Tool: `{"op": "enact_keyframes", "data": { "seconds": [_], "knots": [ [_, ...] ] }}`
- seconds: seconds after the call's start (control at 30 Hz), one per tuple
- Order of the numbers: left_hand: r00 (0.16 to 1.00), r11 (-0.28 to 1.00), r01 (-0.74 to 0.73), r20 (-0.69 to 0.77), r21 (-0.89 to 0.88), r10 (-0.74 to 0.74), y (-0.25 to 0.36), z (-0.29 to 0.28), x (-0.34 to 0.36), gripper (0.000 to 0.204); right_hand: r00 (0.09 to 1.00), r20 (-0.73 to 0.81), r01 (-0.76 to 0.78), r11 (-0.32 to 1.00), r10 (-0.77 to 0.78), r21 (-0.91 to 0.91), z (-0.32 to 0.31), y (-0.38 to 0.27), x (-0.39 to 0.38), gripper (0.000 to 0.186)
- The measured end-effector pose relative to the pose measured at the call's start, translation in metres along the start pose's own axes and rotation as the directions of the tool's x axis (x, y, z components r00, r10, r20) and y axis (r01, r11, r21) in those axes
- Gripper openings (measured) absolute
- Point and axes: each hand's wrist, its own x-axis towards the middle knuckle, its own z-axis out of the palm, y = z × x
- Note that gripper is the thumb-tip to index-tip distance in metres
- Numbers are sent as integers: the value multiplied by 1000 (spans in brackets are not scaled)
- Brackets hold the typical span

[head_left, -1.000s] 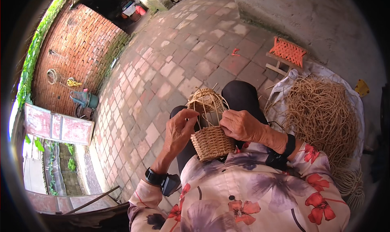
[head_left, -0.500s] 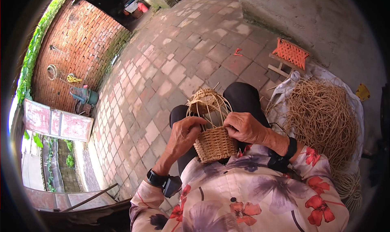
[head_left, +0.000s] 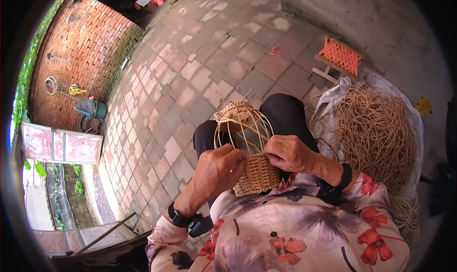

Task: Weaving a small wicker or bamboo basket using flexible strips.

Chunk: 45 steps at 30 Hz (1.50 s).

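Observation:
A small woven straw basket point(head_left: 255, 177) sits in my lap, with thin curved ribs rising above its woven body to a tufted woven part point(head_left: 234, 111) at the far end. My left hand point(head_left: 220, 173) is closed at the basket's left rim, covering part of its side, with the thumb and fingertips pinched on the weave or a strand. My right hand point(head_left: 290, 154) is closed on the right rim, thumb and forefinger pinched there. What exactly lies between the fingertips is too small to make out.
At my right, a large tangle of tan cord point(head_left: 373, 134) lies on white sheeting point(head_left: 413, 124), beside an orange woven stool point(head_left: 340, 57) and a concrete wall point(head_left: 362, 10). Paved ground point(head_left: 185, 77) stretches ahead. To the left are a brick wall point(head_left: 85, 39), a teal bucket point(head_left: 99, 111) and pale red-stained panels point(head_left: 62, 143).
My left hand has moved down and to the right, covering more of the basket's side. My right hand has shifted slightly right and down, still at the rim.

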Motion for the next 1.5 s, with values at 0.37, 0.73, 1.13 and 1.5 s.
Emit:
{"op": "enact_keyframes", "data": {
  "seconds": [0.37, 0.73, 1.13, 1.5],
  "knots": [
    [988, 970, -129, -53, 204, 143, 0, 8, -13, 16, 999, 37, -39, 994, 35, 101, 0, 3, 0, 20],
    [967, 998, 62, -247, -24, -66, -7, 27, -29, 16, 892, 232, -448, 831, 388, 329, -14, -5, 13, 11],
    [965, 987, 90, -233, -130, -119, -8, 30, -29, 14, 919, -37, -381, 907, 393, 178, -7, 9, 19, 21],
    [953, 987, 63, -284, -150, -104, -10, 35, -29, 13, 759, 239, -646, 748, 606, 151, 8, -4, 34, 28]
  ]
}}
